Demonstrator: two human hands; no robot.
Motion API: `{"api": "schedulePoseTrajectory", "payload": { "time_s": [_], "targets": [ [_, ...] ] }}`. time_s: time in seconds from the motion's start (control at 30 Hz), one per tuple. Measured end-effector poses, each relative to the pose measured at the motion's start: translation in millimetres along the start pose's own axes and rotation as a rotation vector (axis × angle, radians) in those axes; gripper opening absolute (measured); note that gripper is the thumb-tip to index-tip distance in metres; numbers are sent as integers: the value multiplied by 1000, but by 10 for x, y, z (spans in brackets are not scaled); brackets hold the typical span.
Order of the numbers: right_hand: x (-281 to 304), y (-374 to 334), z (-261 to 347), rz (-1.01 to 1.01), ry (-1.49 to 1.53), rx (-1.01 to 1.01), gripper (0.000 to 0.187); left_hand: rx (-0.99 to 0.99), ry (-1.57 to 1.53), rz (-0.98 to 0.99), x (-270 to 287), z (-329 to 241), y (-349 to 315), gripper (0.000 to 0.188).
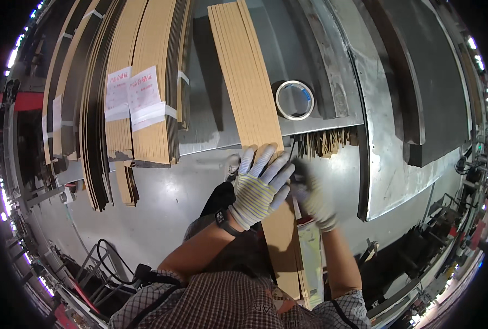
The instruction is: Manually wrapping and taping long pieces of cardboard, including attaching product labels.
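Down the middle runs a bundle of long tan strips (249, 77), reaching from the metal table toward my body. My left hand (260, 189), in a striped knit glove with a dark watch at the wrist, lies on the bundle with its fingers spread just off the table's front edge. Beside the bundle's right side is my right hand (312, 200), gloved too. Motion smears its fingers, so whether they hold anything does not show. A ring-shaped tape roll (295, 100) rests on the table right of the strips.
Stacks of banded tan strips (150, 49) lie at the left, two with white paper labels (145, 96). Some overhang the metal table's edge (216, 143). Thin strip ends (326, 142) stick out below the table at the right. Dark slabs (435, 82) lie farther right.
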State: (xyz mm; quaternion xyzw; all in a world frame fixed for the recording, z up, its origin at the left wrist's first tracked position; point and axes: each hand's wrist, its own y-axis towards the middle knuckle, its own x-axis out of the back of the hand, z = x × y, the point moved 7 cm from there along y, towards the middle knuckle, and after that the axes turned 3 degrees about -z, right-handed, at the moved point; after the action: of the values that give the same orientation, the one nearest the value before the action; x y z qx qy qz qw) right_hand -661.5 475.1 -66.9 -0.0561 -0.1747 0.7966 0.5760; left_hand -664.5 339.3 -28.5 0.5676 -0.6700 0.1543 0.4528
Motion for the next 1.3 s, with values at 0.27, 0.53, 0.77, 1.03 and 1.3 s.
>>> {"api": "schedulePoseTrajectory", "payload": {
  "time_s": [0.27, 0.53, 0.77, 1.03, 1.3],
  "targets": [
    [478, 989, 207, -502, -1209, 601, 32, -32, -72, -20, -139, -195, 41, 37],
    [1479, 665, 766, -904, -520, 257, 18, 1, -46, -39, -30, -72, 39, 37],
    [671, 797, 445, -752, -606, 282, 23, -5, -71, -47, -28, -42, 32, 40],
    [785, 55, 574, -338, 302, 108, 43, 109, -268, -75, 479, -86, -9, 46],
    [376, -251, 628, -120, 369, 127, 42, 840, -1281, -95, 461, 46, -168, 25]
  ]
}}
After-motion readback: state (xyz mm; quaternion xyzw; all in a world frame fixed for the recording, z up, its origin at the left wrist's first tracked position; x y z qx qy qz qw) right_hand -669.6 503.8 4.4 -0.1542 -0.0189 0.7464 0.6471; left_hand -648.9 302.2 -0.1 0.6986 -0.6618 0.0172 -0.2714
